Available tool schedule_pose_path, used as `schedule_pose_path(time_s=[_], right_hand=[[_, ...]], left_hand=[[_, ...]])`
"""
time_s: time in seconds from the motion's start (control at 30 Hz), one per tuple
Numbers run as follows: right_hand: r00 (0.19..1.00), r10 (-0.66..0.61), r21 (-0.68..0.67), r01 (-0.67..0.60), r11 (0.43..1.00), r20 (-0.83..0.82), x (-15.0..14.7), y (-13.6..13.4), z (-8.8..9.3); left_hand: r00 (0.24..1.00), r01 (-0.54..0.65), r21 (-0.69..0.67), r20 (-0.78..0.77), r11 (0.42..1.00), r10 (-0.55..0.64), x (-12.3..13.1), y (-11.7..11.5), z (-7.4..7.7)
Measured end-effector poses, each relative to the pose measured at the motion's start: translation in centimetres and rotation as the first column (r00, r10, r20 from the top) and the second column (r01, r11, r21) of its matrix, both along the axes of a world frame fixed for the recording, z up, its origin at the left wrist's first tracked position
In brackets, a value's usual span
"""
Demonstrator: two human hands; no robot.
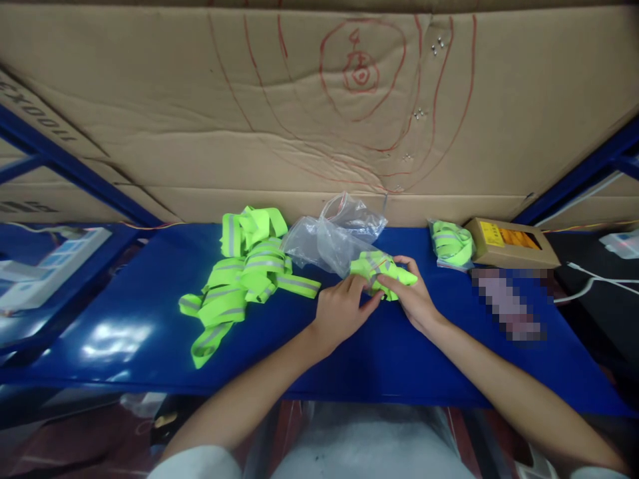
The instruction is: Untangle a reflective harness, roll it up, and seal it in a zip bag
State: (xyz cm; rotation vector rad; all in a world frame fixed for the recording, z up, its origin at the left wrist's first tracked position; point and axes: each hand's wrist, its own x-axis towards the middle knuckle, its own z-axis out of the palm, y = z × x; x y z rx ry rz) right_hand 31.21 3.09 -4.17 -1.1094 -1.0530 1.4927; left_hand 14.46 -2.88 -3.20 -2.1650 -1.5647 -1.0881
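Between my two hands is a folded bundle of neon yellow-green reflective strap (372, 266), raised over the blue tabletop. My left hand (342, 309) has its fingers closed on the bundle's near left side. From the right, my right hand (417, 299) grips it with the thumb lying across the front. A thin red line crosses the top of the bundle; I cannot tell whether clear plastic covers it. Right behind lie crumpled clear plastic bags (329, 233). To the left, more loosely coiled reflective straps (239, 266) with grey stripes are heaped on the table.
At the back right, a bagged green strap roll (452, 243) stands beside a brown cardboard box (512, 243). A blurred-out item lies before the box. Cardboard with red drawn rings (362, 100) walls the back. A white power strip (54, 266) sits far left; white cables (594, 283) run at right.
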Motion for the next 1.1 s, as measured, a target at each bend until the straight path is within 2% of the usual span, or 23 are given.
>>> schedule_pose_path(time_s=[0.13,0.2,0.3,0.43,0.6,0.7,0.83,1.0,1.1], right_hand=[[0.999,0.015,0.065,-0.018,0.998,0.032,-0.1,0.1,-0.2],[0.999,0.034,0.078,-0.036,0.996,0.029,0.0,0.1,-0.2],[0.999,0.034,0.076,-0.036,0.996,0.037,-0.1,-0.1,-0.1],[0.995,-0.002,0.080,-0.006,0.997,0.098,-0.3,-0.5,0.0],[0.996,-0.028,0.047,0.024,0.999,0.083,-0.6,-0.6,-0.4],[0.999,0.019,0.005,-0.019,1.000,0.041,-0.7,-0.8,-0.3],[0.997,0.078,-0.024,-0.079,0.997,-0.021,-0.8,-1.1,0.5],[0.993,0.101,0.006,-0.101,0.995,-0.062,-0.4,-1.1,0.8],[0.992,0.117,0.047,-0.115,0.992,-0.042,-0.2,-1.0,0.6]], left_hand=[[0.998,-0.015,-0.090,0.052,0.996,0.019,0.0,0.1,0.0],[0.996,-0.060,-0.083,0.053,0.995,0.065,-0.1,0.2,0.0],[0.995,-0.096,-0.023,-0.024,0.995,0.095,-0.4,0.5,0.2],[0.993,-0.058,0.029,-0.100,0.998,0.061,-0.3,0.4,0.3],[0.985,0.021,0.032,-0.170,0.999,-0.015,0.8,-0.1,0.2],[0.985,-0.002,0.006,-0.170,1.000,0.003,0.8,0.0,0.3],[0.987,-0.006,0.072,-0.157,0.997,0.017,0.1,0.2,0.7],[0.977,0.035,0.034,-0.210,0.999,-0.027,-0.2,0.1,0.8],[0.982,0.051,0.016,-0.181,0.999,-0.047,-0.2,0.0,0.6]])
